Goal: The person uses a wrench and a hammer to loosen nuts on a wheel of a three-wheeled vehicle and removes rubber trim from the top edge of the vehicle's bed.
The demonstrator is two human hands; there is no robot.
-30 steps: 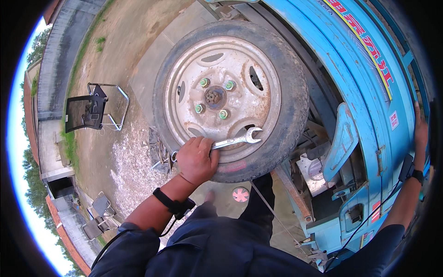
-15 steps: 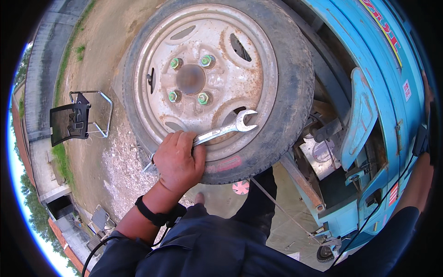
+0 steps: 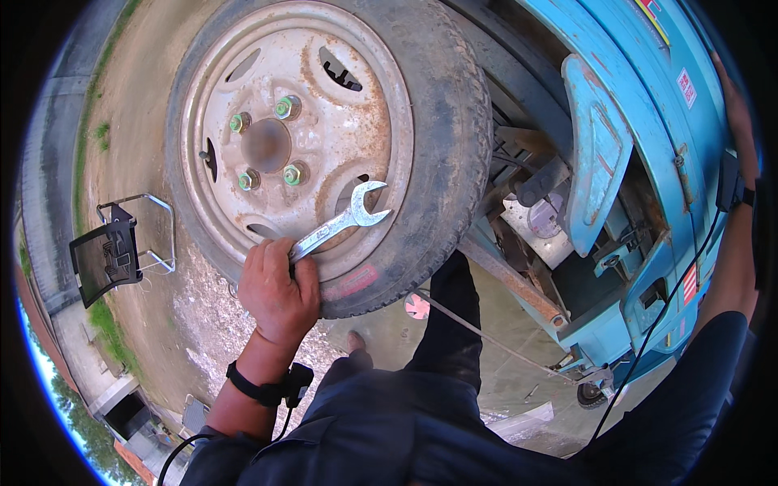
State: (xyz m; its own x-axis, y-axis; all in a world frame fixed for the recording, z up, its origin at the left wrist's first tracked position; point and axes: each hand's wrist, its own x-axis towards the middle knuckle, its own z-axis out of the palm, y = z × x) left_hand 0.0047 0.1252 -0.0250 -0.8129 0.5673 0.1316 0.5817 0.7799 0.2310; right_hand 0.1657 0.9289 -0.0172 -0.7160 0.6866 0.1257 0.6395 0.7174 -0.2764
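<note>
Wrench (image 3: 344,224) in left hand (image 3: 279,283), across wheel (image 3: 348,121)

Left hand closed around the wrench shank; open-ended head sticks out up and right, in front of the rim's lower part. Wheel: rust-stained off-white disc, dark tyre (image 3: 446,162), four green-tinged nuts (image 3: 293,172) around the hub. Right hand (image 3: 735,113) way out along the blue vehicle body (image 3: 673,150) (can't tell if it grips). Black chair (image 3: 105,259) on the ground, left.

The wrench (image 3: 336,226) in your left grip (image 3: 279,283) bears a stamped mark (image 3: 323,232) too small to read; just right of that grip, the tyre (image 3: 442,162) shows a blurred reddish marking (image 3: 350,282). Far right of it, the blue vehicle body (image 3: 660,105) carries a red-printed white label (image 3: 686,87) and, higher up, a cut-off red-and-yellow lettered strip (image 3: 655,20).
</note>
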